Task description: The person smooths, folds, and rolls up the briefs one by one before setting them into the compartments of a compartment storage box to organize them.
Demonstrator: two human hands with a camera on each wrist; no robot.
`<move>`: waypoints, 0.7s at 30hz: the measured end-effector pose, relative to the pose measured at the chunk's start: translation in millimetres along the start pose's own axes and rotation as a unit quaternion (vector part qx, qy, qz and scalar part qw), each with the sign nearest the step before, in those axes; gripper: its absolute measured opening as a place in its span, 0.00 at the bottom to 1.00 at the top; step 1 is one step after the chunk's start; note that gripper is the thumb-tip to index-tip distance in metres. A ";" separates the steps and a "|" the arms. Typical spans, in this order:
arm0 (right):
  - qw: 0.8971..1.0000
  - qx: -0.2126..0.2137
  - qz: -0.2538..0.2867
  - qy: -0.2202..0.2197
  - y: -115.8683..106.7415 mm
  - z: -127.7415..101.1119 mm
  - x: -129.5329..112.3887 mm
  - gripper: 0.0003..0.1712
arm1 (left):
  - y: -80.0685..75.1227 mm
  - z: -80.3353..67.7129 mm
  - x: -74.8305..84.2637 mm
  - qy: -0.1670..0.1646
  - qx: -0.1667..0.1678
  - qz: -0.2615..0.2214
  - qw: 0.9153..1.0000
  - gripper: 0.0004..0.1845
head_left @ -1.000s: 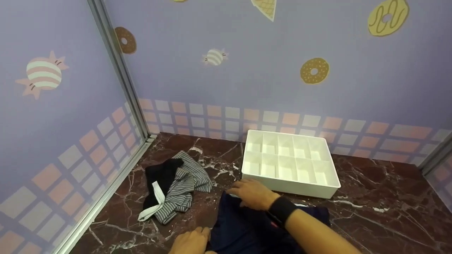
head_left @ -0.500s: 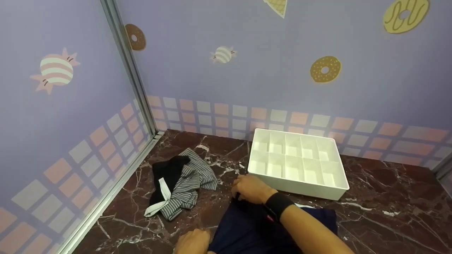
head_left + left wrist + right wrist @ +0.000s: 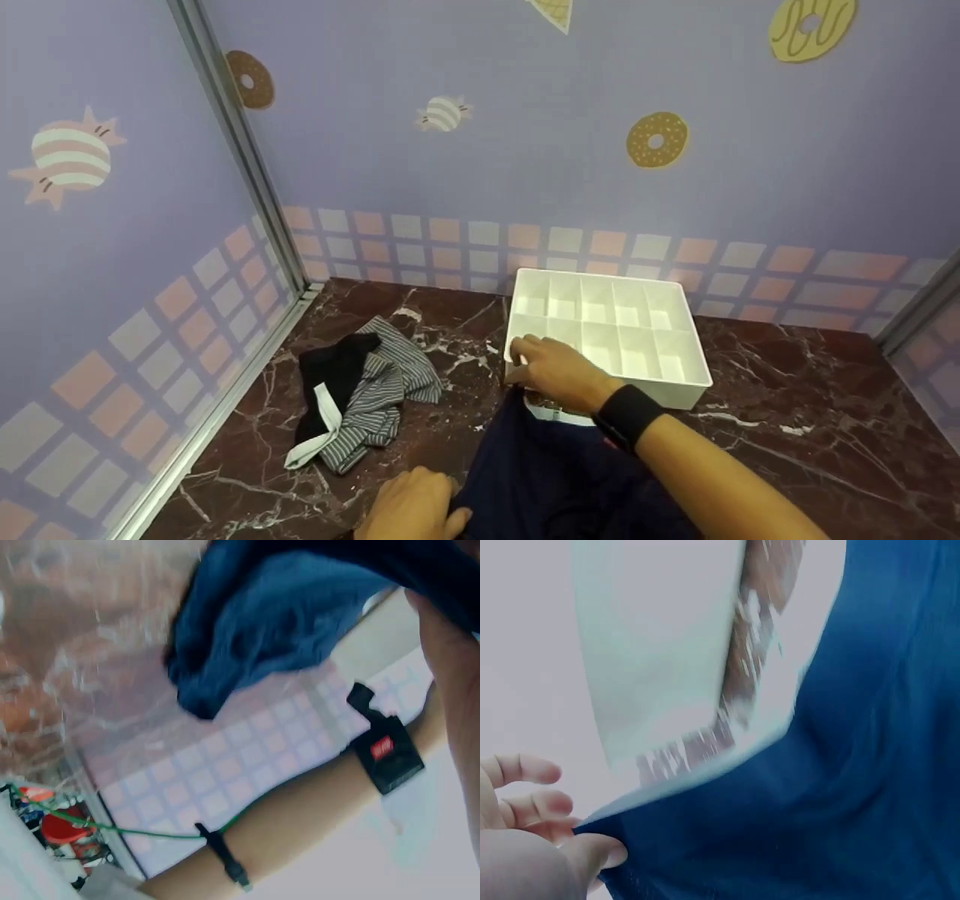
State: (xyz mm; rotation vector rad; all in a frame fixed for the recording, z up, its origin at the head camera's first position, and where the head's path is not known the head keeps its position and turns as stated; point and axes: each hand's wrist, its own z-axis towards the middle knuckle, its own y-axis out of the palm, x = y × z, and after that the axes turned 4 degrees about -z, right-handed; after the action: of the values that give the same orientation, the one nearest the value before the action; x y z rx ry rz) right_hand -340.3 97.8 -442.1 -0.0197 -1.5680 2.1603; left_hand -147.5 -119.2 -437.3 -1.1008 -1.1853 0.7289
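We find both hands pinching the navy garment (image 3: pixel 555 480) taut: right hand (image 3: pixel 559 371) beside the white divider box (image 3: pixel 697 375), left hand (image 3: pixel 416 510) nearer us.

A dark marbled desk (image 3: pixel 787 465) is seen carrying a white divided tray (image 3: pixel 697 375) by its far edge, striped and black clothes (image 3: pixel 360 397) toward its left edge, and a navy garment (image 3: pixel 540 480) at its near edge.

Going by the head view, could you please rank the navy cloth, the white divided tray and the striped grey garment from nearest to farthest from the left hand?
1. Navy cloth: gripped by the left hand.
2. Striped grey garment: up-left, on the marble.
3. White divided tray: far right, behind the right hand.
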 end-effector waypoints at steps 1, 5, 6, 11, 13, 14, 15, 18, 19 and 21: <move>1.000 -0.002 0.004 0.005 -4.0 -7.3 3.4 0.14 | -0.8 1.4 6.5 0.011 0.003 -0.003 1.000 0.14; 1.000 -0.002 0.006 0.017 -16.7 -35.7 15.2 0.12 | -1.1 6.9 33.9 0.045 0.017 -0.002 0.999 0.12; 1.000 -0.001 0.003 0.022 -19.3 -42.3 17.7 0.12 | -0.7 8.7 40.8 0.054 0.022 0.002 0.998 0.12; 0.999 0.007 -0.013 0.042 -27.9 -70.5 26.3 0.08 | 2.9 17.2 73.1 0.096 0.041 0.022 0.994 0.12; 0.999 0.006 -0.011 0.047 -30.4 -79.2 28.1 0.07 | 4.6 20.5 84.8 0.113 0.046 0.021 0.992 0.12; 0.999 0.004 -0.010 0.051 -32.0 -83.4 28.7 0.08 | 5.5 22.0 90.6 0.122 0.048 0.021 0.991 0.12; 0.999 0.002 -0.009 0.054 -33.6 -87.5 29.4 0.09 | 6.4 23.4 96.3 0.132 0.051 0.021 0.990 0.12; 0.998 -0.008 -0.012 0.064 -39.0 -99.6 31.1 0.10 | 10.4 27.4 113.0 0.156 0.056 0.021 0.986 0.12; 0.997 -0.011 -0.013 0.069 -40.9 -103.8 31.7 0.10 | 12.2 28.9 118.1 0.166 0.059 0.023 0.984 0.11; 0.997 -0.019 -0.014 0.077 -44.2 -112.3 32.7 0.10 | 16.3 31.6 127.8 0.185 0.063 0.031 0.980 0.11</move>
State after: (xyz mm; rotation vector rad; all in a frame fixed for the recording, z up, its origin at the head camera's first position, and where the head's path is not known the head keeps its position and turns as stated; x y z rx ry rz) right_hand -322.3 221.2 -432.9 -0.1708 -1.5125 2.0556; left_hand -143.0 10.2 -408.1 -1.1146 -0.7815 0.6054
